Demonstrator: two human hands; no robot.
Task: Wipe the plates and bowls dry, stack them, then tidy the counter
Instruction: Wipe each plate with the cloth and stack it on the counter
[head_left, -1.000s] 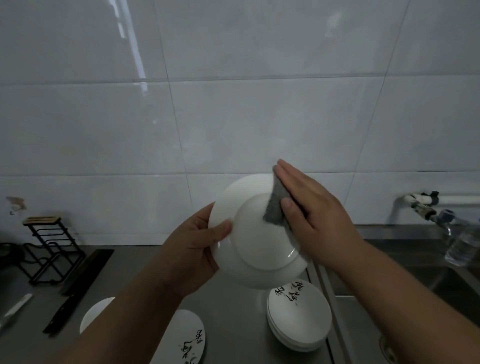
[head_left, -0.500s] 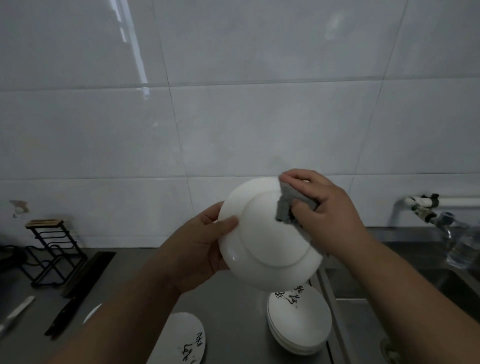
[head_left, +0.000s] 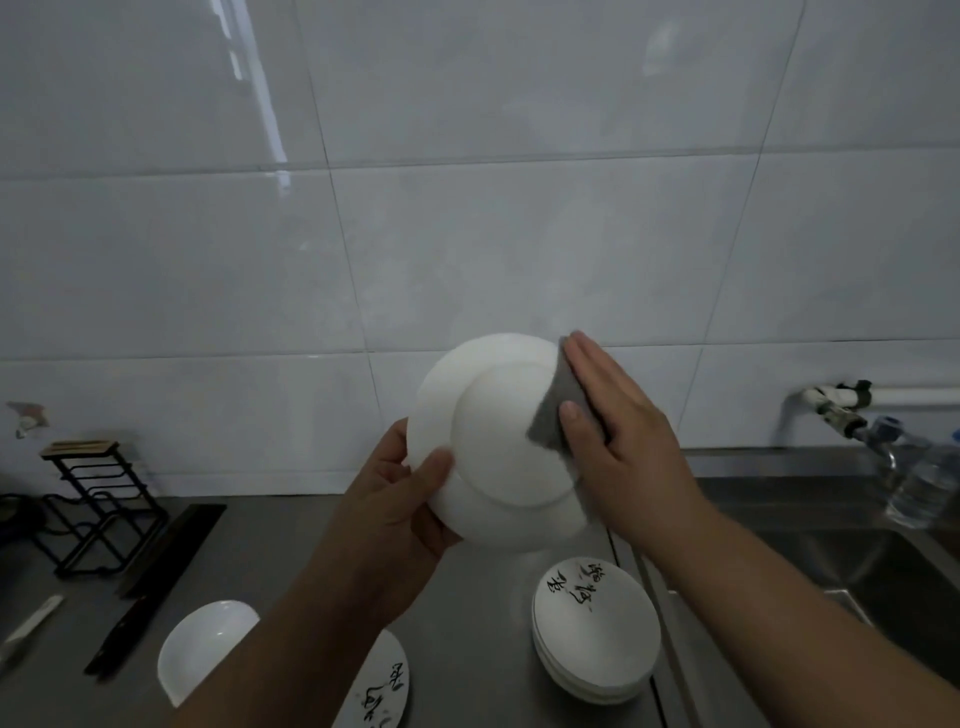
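I hold a white plate (head_left: 493, 447) up in front of the wall, its underside facing me. My left hand (head_left: 395, 499) grips its lower left rim, thumb on the back. My right hand (head_left: 618, 441) lies flat with straight fingers and presses a grey cloth (head_left: 558, 410) against the plate's right side. Below on the steel counter (head_left: 291, 561) sits a stack of white plates with black script (head_left: 597, 634). A white bowl (head_left: 202, 644) and another script plate (head_left: 379, 686) lie at the lower left, partly behind my left forearm.
A black wire rack (head_left: 98, 504) stands at the far left with a long black knife (head_left: 150, 587) and a white-handled tool (head_left: 31, 623) beside it. To the right is a steel sink (head_left: 883, 566), a wall tap (head_left: 852, 415) and a clear water bottle (head_left: 930, 478).
My right hand has gone from curled fingers bunching the cloth at the plate's upper edge to flat fingers pressing it on the right side. The plate sits slightly higher.
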